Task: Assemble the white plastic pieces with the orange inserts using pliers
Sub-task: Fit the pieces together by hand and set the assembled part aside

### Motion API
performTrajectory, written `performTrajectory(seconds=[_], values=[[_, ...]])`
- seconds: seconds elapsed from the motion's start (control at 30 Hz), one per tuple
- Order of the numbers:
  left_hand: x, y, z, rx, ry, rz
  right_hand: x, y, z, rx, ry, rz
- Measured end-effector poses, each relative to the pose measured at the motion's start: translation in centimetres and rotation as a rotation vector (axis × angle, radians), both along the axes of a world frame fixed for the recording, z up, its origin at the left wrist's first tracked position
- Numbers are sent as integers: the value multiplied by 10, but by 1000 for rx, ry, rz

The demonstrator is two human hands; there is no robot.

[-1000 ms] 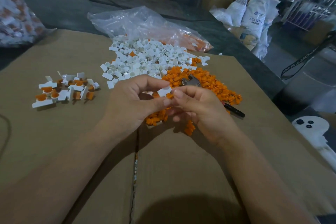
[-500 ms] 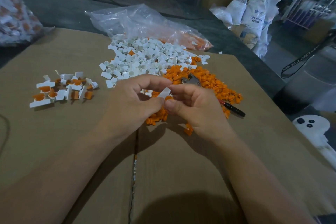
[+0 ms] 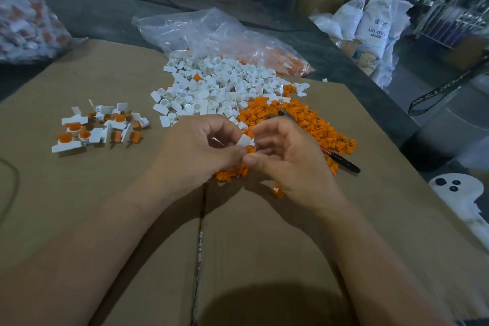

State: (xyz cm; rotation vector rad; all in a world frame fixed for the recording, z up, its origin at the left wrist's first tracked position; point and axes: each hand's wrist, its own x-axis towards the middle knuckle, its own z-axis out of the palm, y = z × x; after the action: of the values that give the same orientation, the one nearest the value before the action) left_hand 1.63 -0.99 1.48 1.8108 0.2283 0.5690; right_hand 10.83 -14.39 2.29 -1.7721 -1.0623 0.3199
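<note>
1. Brown cardboard (image 3: 132, 193) covers the worktop, with a heap of loose white pieces (image 3: 217, 87) at its far middle as the landmark. A clear bag (image 3: 211, 32) lies just behind the heap.
2. Compared with half a second ago, the right hand (image 3: 288, 156) has turned its palm more into view and its outer fingers have loosened. The left hand (image 3: 195, 148) is much as it was.
3. Both hands meet just in front of the heap, on the near side.
4. The left thumb and forefinger pinch a white piece (image 3: 244, 140). The other left fingers are curled under.
5. The right thumb and forefinger pinch an orange insert (image 3: 250, 149) against the underside of that piece.
6. The white piece is tilted. Its flat tab rises up and towards the left hand, and its round end points down at the insert. Its long axis slants.
7. Orange inserts are piled (image 3: 304, 119) touching the heap's right near edge.
8. Pliers (image 3: 341, 160) lie on this pile, head towards the heap, dark handle pointing away to the right and nearer the person.
9. Finished pieces (image 3: 100, 127) sit well apart to the left of the heap.
</note>
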Motion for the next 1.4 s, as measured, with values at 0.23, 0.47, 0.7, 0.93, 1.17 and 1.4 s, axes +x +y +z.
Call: performTrajectory(seconds=[0.23, 0.47, 0.7, 0.93, 1.17, 1.4], values=[[-1, 2, 1, 21, 14, -94, 3, -1, -2, -44, 14, 47], [1, 0, 7, -277, 76, -51, 1, 2, -3, 62, 73, 46], [1, 0, 7, -468, 145, -74, -3, 3, -3, 156, 53, 60], [4, 2, 5, -505, 192, -48, 0, 4, -6, 124, 32, 45], [3, 3, 5, -528, 202, -25, -1, 4, -6, 115, -6, 38], [2, 3, 8, -573, 212, -48, 1, 3, -8, 80, -45, 21]])
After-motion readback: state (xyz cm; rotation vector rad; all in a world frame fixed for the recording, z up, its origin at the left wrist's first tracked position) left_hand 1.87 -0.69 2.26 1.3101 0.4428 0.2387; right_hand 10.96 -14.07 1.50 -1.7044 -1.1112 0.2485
